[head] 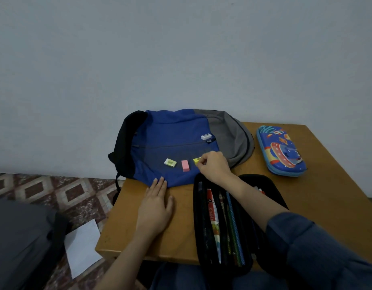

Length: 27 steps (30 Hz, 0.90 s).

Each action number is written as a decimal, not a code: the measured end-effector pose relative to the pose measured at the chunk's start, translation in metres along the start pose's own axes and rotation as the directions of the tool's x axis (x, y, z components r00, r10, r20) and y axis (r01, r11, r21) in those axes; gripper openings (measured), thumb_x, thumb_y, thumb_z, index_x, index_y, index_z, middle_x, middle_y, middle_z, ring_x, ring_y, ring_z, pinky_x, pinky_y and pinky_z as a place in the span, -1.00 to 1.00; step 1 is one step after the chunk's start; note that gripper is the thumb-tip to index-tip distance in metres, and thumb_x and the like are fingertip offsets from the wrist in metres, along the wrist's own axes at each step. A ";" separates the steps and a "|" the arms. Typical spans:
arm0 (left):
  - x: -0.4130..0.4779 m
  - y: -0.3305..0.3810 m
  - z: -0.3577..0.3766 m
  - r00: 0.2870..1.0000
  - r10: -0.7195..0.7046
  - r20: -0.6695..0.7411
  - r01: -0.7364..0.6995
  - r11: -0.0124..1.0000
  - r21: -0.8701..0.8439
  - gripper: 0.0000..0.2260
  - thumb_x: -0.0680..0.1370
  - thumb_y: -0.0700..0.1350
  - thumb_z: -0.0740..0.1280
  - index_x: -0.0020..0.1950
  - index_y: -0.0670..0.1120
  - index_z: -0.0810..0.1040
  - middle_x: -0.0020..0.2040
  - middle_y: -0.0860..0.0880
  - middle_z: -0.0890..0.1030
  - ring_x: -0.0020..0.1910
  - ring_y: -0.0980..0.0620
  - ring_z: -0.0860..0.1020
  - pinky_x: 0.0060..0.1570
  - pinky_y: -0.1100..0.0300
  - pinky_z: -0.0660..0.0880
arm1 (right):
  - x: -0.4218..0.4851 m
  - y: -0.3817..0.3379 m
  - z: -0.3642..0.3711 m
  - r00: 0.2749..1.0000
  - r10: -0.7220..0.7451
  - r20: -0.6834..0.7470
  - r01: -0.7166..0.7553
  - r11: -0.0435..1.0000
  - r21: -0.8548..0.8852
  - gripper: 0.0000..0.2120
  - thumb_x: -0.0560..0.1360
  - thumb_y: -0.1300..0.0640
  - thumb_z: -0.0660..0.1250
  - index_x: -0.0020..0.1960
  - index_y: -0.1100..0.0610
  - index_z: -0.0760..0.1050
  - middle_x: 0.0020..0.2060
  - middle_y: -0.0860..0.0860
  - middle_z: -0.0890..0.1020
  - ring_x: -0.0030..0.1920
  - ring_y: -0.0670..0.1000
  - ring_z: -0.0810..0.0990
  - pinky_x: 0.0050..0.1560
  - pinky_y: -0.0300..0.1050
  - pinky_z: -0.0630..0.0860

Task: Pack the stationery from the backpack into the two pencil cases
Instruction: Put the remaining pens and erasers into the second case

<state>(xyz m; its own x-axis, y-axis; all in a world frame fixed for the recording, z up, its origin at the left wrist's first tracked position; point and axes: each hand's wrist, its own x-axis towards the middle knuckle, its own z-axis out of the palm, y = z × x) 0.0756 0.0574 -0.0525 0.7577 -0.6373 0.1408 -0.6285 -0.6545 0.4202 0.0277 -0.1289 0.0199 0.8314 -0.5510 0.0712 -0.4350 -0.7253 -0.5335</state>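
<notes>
A blue, grey and black backpack (172,135) lies flat on the wooden table (327,197). On it lie a yellow-green eraser (170,162), a pink eraser (185,165), a yellow eraser (196,160), a white eraser (206,136) and a small dark item (210,140). My right hand (214,167) pinches the yellow eraser. My left hand (155,206) rests flat on the table, fingertips touching the backpack's edge. A black pencil case (227,222) lies open in front of me, holding several pens and pencils. A blue cartoon pencil case (280,150) lies zipped at the right.
The table's left edge drops to a patterned tiled floor (55,191). A white sheet of paper (82,246) lies on the floor beside a dark grey bag (19,243). A plain wall stands right behind the backpack.
</notes>
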 end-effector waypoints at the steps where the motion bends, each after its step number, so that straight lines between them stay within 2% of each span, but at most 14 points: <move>1: 0.000 0.000 0.001 1.000 0.003 -0.009 -0.003 1.000 -0.008 -0.51 0.63 0.04 0.07 0.52 -0.08 0.09 0.54 0.04 0.08 0.52 0.13 -0.03 0.46 0.23 -0.13 | 0.005 -0.004 0.004 0.999 0.028 0.032 -0.028 1.000 -0.008 -0.74 0.50 0.10 0.32 -0.21 0.28 0.60 -0.22 0.15 0.65 -0.12 0.12 0.59 -0.20 -0.06 0.53; 3: -0.001 0.000 0.001 1.000 0.006 -0.019 -0.006 1.000 -0.020 -0.51 0.62 0.04 0.08 0.52 -0.08 0.10 0.53 0.04 0.09 0.52 0.13 -0.02 0.45 0.24 -0.13 | 0.010 -0.012 0.013 0.994 0.087 0.072 -0.085 0.996 -0.035 -0.61 0.48 -0.02 0.35 -0.39 0.22 0.43 -0.40 0.09 0.50 -0.27 0.10 0.51 -0.43 -0.13 0.37; 5: -0.001 0.000 0.002 1.000 0.007 -0.027 -0.007 1.000 -0.018 -0.51 0.62 0.04 0.08 0.52 -0.07 0.11 0.53 0.04 0.10 0.51 0.13 -0.02 0.44 0.25 -0.12 | 0.012 -0.018 0.021 0.988 0.132 0.076 -0.127 0.990 -0.067 -0.53 0.45 -0.12 0.37 -0.43 0.15 0.29 -0.43 0.04 0.41 -0.30 0.09 0.48 -0.51 -0.17 0.19; 7: 0.000 -0.001 0.002 0.999 0.008 -0.037 -0.009 1.000 -0.017 -0.51 0.62 0.04 0.08 0.52 -0.07 0.11 0.53 0.04 0.10 0.51 0.13 -0.01 0.45 0.24 -0.11 | 0.014 -0.022 0.029 0.985 0.155 0.079 -0.148 0.985 -0.085 -0.59 0.44 -0.13 0.38 -0.31 0.18 0.39 -0.28 0.09 0.52 -0.15 0.15 0.56 -0.49 -0.17 0.21; 9: 0.000 0.000 0.002 0.999 0.008 -0.035 -0.009 1.000 -0.020 -0.51 0.62 0.04 0.09 0.52 -0.07 0.11 0.53 0.04 0.10 0.51 0.13 -0.01 0.46 0.24 -0.09 | 0.013 -0.023 0.035 0.983 0.170 0.072 -0.162 0.981 -0.107 -0.67 0.46 -0.05 0.37 -0.06 0.23 0.49 -0.05 0.14 0.59 0.01 0.15 0.57 -0.36 -0.15 0.34; 11: 0.000 0.000 0.002 0.999 0.011 -0.036 -0.012 1.000 -0.023 -0.51 0.62 0.04 0.09 0.52 -0.08 0.12 0.53 0.03 0.11 0.51 0.13 0.00 0.45 0.24 -0.10 | 0.013 -0.020 0.039 0.986 0.156 0.056 -0.151 0.984 -0.091 -0.74 0.48 0.03 0.35 0.02 0.23 0.50 0.04 0.15 0.58 0.05 0.15 0.56 -0.26 -0.12 0.37; 13: 0.000 0.000 0.002 0.999 0.012 -0.036 -0.013 1.000 -0.028 -0.51 0.62 0.03 0.10 0.51 -0.08 0.12 0.53 0.03 0.11 0.51 0.12 0.00 0.44 0.25 -0.11 | 0.010 -0.016 0.039 0.988 0.148 0.034 -0.147 0.989 -0.014 -0.78 0.47 0.08 0.36 0.02 0.21 0.52 0.02 0.13 0.59 0.04 0.13 0.57 -0.21 -0.11 0.43; 16: 0.000 -0.001 0.001 0.999 0.015 -0.042 -0.016 0.999 -0.042 -0.52 0.62 0.03 0.10 0.51 -0.07 0.13 0.53 0.04 0.11 0.51 0.13 0.00 0.44 0.26 -0.11 | 0.004 -0.008 0.033 0.991 0.135 -0.026 -0.128 0.974 0.188 -0.82 0.44 0.16 0.41 0.00 0.22 0.54 -0.07 0.12 0.64 -0.04 0.06 0.59 -0.10 -0.13 0.51; 18: -0.001 0.000 0.000 0.999 0.006 -0.043 -0.009 0.998 -0.061 -0.52 0.62 0.03 0.12 0.51 -0.06 0.14 0.53 0.04 0.12 0.51 0.13 0.00 0.43 0.26 -0.10 | -0.006 -0.006 0.025 0.991 0.111 -0.078 -0.082 0.949 0.303 -0.83 0.42 0.23 0.43 -0.02 0.24 0.53 -0.19 0.08 0.62 -0.17 -0.02 0.56 -0.15 -0.21 0.48; 20: -0.001 0.000 -0.001 1.000 -0.002 -0.026 0.000 0.997 -0.081 -0.52 0.61 0.03 0.14 0.50 -0.07 0.16 0.52 0.04 0.14 0.51 0.13 0.02 0.45 0.24 -0.08 | -0.018 -0.003 0.015 0.987 0.095 -0.129 -0.034 0.912 0.409 -0.84 0.39 0.31 0.43 -0.06 0.24 0.52 -0.31 -0.02 0.55 -0.30 -0.11 0.50 -0.27 -0.38 0.44; 23: 0.002 0.000 -0.004 0.999 -0.042 0.011 0.043 0.988 -0.147 -0.54 0.60 -0.02 0.19 0.48 -0.07 0.22 0.51 0.02 0.19 0.51 0.10 0.06 0.47 0.17 -0.05 | -0.034 0.005 -0.003 0.983 0.095 -0.160 -0.001 0.863 0.505 -0.87 0.40 0.35 0.41 -0.08 0.20 0.54 -0.35 -0.09 0.50 -0.33 -0.19 0.48 -0.31 -0.49 0.43; 25: 0.003 0.012 -0.011 0.994 -0.102 0.046 0.111 0.952 -0.285 -0.63 0.58 -0.07 0.25 0.37 -0.08 0.38 0.46 -0.02 0.31 0.47 0.05 0.18 0.45 0.13 0.08 | -0.042 0.017 -0.013 0.984 0.098 -0.147 -0.004 0.841 0.540 -0.87 0.44 0.34 0.38 -0.02 0.22 0.59 -0.33 -0.07 0.52 -0.30 -0.16 0.50 -0.23 -0.44 0.47; 27: -0.001 0.033 -0.016 0.993 -0.111 0.033 0.115 0.901 -0.419 -0.90 0.56 -0.08 0.29 0.02 -0.07 0.53 0.28 -0.02 0.48 0.30 0.02 0.38 0.28 0.18 0.30 | -0.050 0.030 -0.019 0.984 0.107 -0.141 -0.008 0.824 0.567 -0.84 0.47 0.35 0.35 0.03 0.26 0.60 -0.30 -0.01 0.56 -0.26 -0.09 0.53 -0.13 -0.27 0.51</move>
<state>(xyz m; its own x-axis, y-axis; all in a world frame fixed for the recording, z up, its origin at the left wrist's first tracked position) 0.0574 0.0429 -0.0249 0.8165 -0.5738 0.0633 -0.4057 -0.4923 0.7701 -0.0332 -0.1308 0.0164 0.7234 -0.6777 0.1317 -0.1696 -0.3593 -0.9177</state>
